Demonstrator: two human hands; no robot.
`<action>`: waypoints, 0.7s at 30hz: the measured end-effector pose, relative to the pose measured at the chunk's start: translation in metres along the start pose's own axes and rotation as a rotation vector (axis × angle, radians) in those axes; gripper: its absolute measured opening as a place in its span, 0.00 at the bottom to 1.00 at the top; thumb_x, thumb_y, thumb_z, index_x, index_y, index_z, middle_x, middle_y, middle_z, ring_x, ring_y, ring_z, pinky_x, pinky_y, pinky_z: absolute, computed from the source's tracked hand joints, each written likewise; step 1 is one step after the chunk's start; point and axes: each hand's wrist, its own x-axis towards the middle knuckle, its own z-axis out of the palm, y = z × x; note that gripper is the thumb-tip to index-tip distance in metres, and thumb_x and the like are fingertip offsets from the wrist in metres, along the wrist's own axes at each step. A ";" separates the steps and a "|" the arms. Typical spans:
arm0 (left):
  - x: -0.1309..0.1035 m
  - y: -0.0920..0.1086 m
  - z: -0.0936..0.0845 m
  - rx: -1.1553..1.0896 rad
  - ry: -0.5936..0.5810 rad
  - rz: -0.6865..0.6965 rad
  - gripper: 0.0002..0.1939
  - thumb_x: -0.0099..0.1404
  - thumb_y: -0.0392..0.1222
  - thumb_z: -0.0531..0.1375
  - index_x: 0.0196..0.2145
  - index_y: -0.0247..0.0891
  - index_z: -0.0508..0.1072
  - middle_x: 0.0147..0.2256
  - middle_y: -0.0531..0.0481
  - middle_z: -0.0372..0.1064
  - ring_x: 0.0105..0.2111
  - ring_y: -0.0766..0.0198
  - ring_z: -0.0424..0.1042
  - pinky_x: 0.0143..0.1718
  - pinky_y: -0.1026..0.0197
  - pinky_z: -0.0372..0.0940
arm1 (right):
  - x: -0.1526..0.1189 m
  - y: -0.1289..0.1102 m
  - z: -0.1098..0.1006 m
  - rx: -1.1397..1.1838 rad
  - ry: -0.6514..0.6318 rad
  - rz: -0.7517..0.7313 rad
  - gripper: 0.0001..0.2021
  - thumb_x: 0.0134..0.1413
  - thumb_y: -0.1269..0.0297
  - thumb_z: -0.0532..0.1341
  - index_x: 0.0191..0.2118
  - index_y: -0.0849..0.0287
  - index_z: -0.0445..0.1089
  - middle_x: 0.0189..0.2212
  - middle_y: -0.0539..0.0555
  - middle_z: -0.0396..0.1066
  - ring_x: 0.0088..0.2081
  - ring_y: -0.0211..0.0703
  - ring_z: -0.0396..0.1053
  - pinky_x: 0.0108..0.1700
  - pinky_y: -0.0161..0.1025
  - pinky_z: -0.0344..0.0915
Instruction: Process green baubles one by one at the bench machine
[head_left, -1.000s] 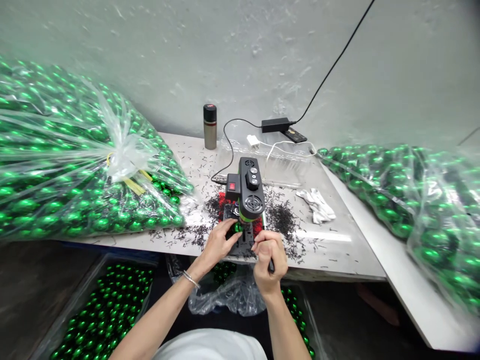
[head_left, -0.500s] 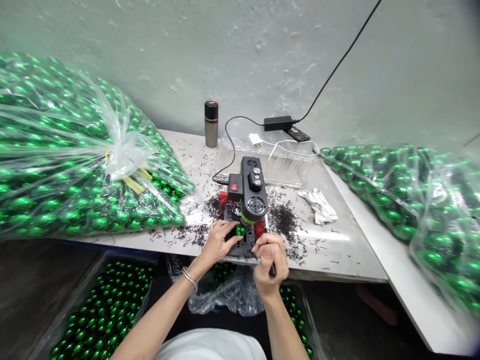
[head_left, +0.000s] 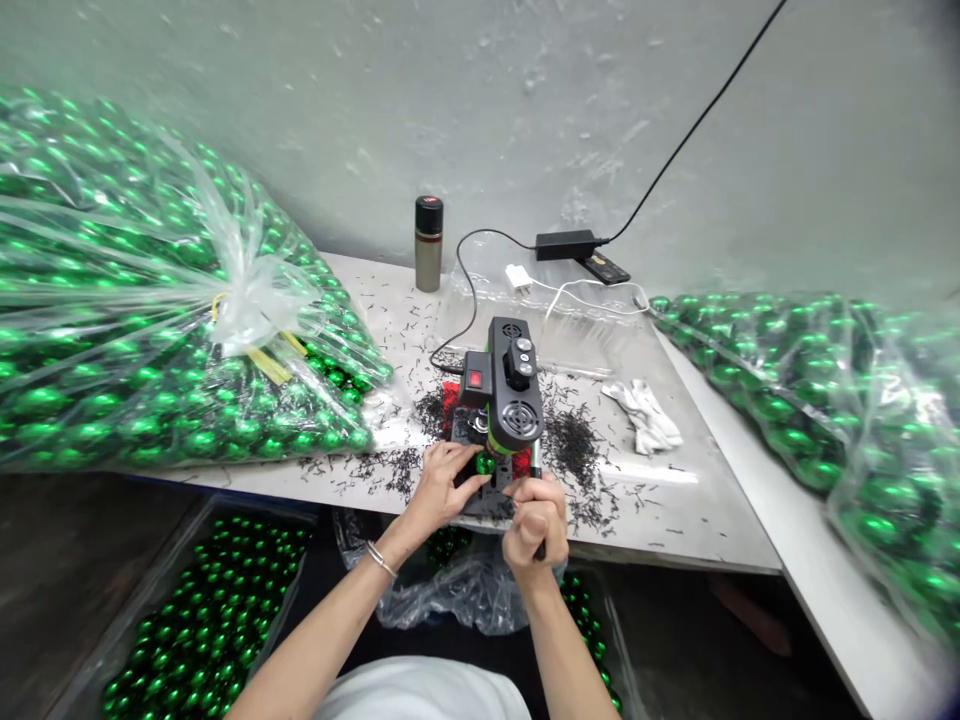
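Note:
A small black bench drill press (head_left: 514, 385) with a red switch stands near the table's front edge. Under its head sits a shiny green ball (head_left: 485, 463), which my left hand (head_left: 444, 482) pinches between thumb and fingers from the left. My right hand (head_left: 537, 520) is wrapped round the machine's lever handle (head_left: 535, 458), at the right of the head. The tip above the ball is hidden by the machine's head. Black shavings (head_left: 570, 440) lie thickly on both sides of the base, and red material (head_left: 522, 463) shows beside it.
Big clear bags of green balls lie at left (head_left: 187, 330) and right (head_left: 795, 400). At the back stand a bottle (head_left: 429, 245) and a black power adapter (head_left: 566, 245) with cords. White gloves (head_left: 646, 415) lie to the right. Below is an open bag of balls (head_left: 217, 610).
The view has shifted slightly. My right hand and the lever have moved a little toward me and down. My left hand keeps its grip on the ball.

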 end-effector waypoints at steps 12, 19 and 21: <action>-0.001 -0.002 0.004 -0.019 0.019 -0.019 0.15 0.68 0.45 0.63 0.51 0.40 0.76 0.42 0.44 0.77 0.46 0.52 0.71 0.54 0.45 0.61 | -0.004 0.010 0.004 -0.015 -0.064 -0.082 0.16 0.69 0.66 0.46 0.28 0.54 0.59 0.28 0.47 0.64 0.31 0.38 0.70 0.47 0.48 0.69; 0.004 -0.001 0.003 -0.042 0.020 -0.022 0.15 0.67 0.46 0.64 0.50 0.40 0.76 0.41 0.43 0.77 0.46 0.51 0.71 0.57 0.41 0.61 | 0.035 -0.020 -0.007 0.035 -0.026 0.087 0.16 0.68 0.71 0.49 0.25 0.56 0.56 0.27 0.48 0.63 0.29 0.36 0.66 0.34 0.38 0.63; -0.004 0.002 -0.002 -0.049 0.028 -0.011 0.16 0.68 0.46 0.63 0.51 0.39 0.75 0.43 0.42 0.76 0.47 0.51 0.71 0.55 0.42 0.62 | 0.054 -0.034 -0.011 0.053 -0.048 0.185 0.16 0.67 0.70 0.51 0.25 0.56 0.58 0.27 0.48 0.63 0.29 0.36 0.65 0.31 0.37 0.61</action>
